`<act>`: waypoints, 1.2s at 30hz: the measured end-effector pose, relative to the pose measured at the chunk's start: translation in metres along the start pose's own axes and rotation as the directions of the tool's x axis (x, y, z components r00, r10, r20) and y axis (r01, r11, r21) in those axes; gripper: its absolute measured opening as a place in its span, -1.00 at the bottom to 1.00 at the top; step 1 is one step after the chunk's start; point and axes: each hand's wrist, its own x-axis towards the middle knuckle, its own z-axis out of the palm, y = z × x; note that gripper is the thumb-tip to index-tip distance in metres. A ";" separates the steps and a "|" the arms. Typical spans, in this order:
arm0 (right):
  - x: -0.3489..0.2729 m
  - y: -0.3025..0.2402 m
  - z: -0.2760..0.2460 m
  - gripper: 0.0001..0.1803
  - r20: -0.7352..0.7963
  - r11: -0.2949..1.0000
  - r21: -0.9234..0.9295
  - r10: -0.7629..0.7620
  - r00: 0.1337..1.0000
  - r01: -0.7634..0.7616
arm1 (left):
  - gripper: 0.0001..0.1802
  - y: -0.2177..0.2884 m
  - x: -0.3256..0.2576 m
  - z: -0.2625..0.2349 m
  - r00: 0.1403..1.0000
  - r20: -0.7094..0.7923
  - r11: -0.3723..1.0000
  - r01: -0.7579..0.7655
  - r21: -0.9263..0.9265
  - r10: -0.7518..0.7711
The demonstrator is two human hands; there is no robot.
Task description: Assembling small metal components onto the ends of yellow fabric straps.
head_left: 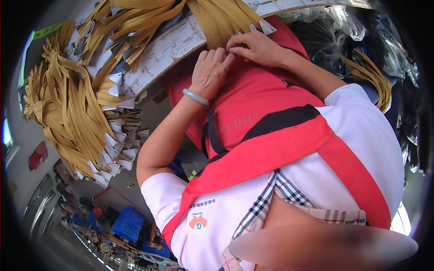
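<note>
Both my hands meet at the near edge of a worn white table (156,61), over the red apron (253,95) on my lap. My left hand (210,72), with a pale bangle (195,96) at the wrist, has its fingers bent and closed. Its fingertips touch those of my right hand (257,48), whose thumb and forefinger are pinched together. Whatever is between the fingers is too small or hidden to make out. Just beyond them lies a fan of flat golden-tan strips (221,20), some with a white tip (267,27). My right hand's other fingers rest by these strips.
More golden-tan strips (131,27) lie loosely across the table. A thick tied bundle (72,104) with white ends hangs at the left. To the right, clear plastic bags (325,27) sit beside another looped strip bundle (373,79). A blue crate (128,223) stands lower left.
</note>
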 end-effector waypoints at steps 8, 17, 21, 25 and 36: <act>0.003 -0.006 -0.002 -0.81 0.046 0.998 0.068 0.000 0.999 -0.003 | -0.90 -0.019 0.002 -0.012 0.998 0.053 0.999 0.025 -0.038 -0.023; 0.007 -0.043 -0.007 -0.88 0.023 0.794 0.573 -0.264 0.964 0.203 | -0.91 -0.014 -0.009 -0.059 0.855 0.045 0.024 0.067 -0.997 -0.517; 0.016 -0.058 -0.010 -0.86 0.085 0.804 0.570 -0.264 0.961 0.170 | -0.91 -0.014 -0.011 -0.063 0.827 0.061 -0.053 0.039 -0.998 -0.558; 0.022 -0.061 -0.013 -0.83 0.133 0.840 0.528 -0.228 0.965 0.125 | -0.92 -0.016 -0.011 -0.062 0.813 0.041 -0.042 0.020 -0.999 -0.580; 0.033 -0.060 -0.028 -0.88 0.150 0.751 0.638 -0.342 0.928 0.173 | -0.87 -0.016 -0.002 -0.082 0.842 0.191 -0.214 0.093 -0.972 -0.505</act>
